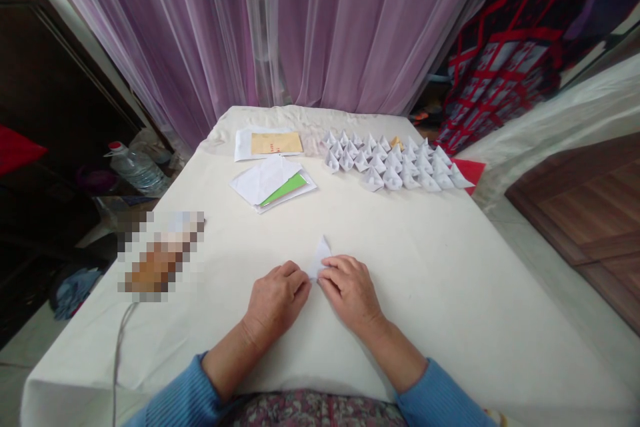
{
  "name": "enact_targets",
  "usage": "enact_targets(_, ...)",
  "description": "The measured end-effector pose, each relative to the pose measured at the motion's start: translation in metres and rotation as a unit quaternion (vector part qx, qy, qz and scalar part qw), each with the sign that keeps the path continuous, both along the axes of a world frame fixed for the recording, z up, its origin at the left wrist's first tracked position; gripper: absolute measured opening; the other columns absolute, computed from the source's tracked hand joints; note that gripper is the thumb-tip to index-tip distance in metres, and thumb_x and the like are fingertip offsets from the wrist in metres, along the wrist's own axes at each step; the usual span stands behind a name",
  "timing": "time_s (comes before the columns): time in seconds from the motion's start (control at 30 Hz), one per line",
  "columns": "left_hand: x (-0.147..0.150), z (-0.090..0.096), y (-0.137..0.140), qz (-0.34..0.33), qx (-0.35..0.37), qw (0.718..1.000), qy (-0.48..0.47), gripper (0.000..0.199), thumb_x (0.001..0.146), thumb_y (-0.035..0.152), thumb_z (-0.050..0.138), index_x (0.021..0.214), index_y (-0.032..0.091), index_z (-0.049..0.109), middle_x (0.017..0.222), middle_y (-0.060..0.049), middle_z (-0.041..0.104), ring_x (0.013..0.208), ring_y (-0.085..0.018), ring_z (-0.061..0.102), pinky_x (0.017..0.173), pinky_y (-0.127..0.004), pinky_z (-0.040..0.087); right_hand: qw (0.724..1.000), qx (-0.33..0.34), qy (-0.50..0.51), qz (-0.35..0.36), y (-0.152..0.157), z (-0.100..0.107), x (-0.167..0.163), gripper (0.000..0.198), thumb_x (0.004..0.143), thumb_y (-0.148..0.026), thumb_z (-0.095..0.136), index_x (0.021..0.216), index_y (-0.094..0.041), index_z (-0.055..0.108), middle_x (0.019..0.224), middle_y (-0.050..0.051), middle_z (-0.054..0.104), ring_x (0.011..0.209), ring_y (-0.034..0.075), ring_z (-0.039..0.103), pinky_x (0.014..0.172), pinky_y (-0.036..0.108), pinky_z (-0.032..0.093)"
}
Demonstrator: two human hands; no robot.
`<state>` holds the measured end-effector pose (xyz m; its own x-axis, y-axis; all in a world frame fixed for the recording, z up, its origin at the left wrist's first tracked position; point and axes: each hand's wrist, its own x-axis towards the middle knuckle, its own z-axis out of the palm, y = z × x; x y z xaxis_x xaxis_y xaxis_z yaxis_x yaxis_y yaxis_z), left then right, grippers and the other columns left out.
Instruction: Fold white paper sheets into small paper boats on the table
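Observation:
A small folded piece of white paper (322, 253) lies on the table between my hands, its pointed tip facing away from me. My left hand (281, 293) has its fingers curled and closed at the paper's lower left edge. On the right side my right hand (350, 288) presses its bent fingers down on the paper. The lower part of the paper is hidden under my fingertips. Farther off at the right stand several folded paper boats (393, 177) in close rows, nearly all white, with one yellow boat (397, 143) in the back row.
White sheets (260, 180) with a green piece (285, 189) lie left of centre. Behind them is a yellow envelope (276, 143) on white paper. A blurred-out object (165, 253) with a cable (118, 347) is at the left. Red paper (473, 172) sits by the right edge.

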<state>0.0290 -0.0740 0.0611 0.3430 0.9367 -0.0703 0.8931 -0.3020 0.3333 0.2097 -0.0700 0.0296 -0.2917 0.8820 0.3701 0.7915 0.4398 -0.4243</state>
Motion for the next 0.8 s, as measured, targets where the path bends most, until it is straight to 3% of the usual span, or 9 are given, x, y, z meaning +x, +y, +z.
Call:
enact_targets(0.47, 0.007, 0.000, 0.000, 0.046, -0.020, 0.998, 0.035, 0.018, 0.095, 0.032, 0.047, 0.087, 0.024, 0.061, 0.093, -0.001, 0.063, 0.089, -0.016, 0.064, 0.069, -0.025, 0.046, 0.999, -0.038, -0.013, -0.029, 0.002, 0.006, -0.009, 0.008, 0.087, -0.019, 0.062, 0.080, -0.024, 0.062, 0.098, 0.002, 0.067, 0.097, 0.020, 0.055, 0.080, 0.033, 0.036)
enact_targets(0.8, 0.008, 0.003, 0.000, 0.059, -0.047, 0.996, 0.049, 0.005, 0.095, 0.028, 0.048, 0.095, 0.024, 0.051, 0.099, -0.001, 0.062, 0.094, -0.017, 0.064, 0.073, -0.027, 0.046, 0.996, -0.072, 0.012, -0.050, 0.005, 0.005, -0.012, 0.008, 0.083, -0.023, 0.068, 0.080, -0.024, 0.060, 0.093, 0.002, 0.065, 0.094, 0.022, 0.053, 0.079, 0.035, 0.034)
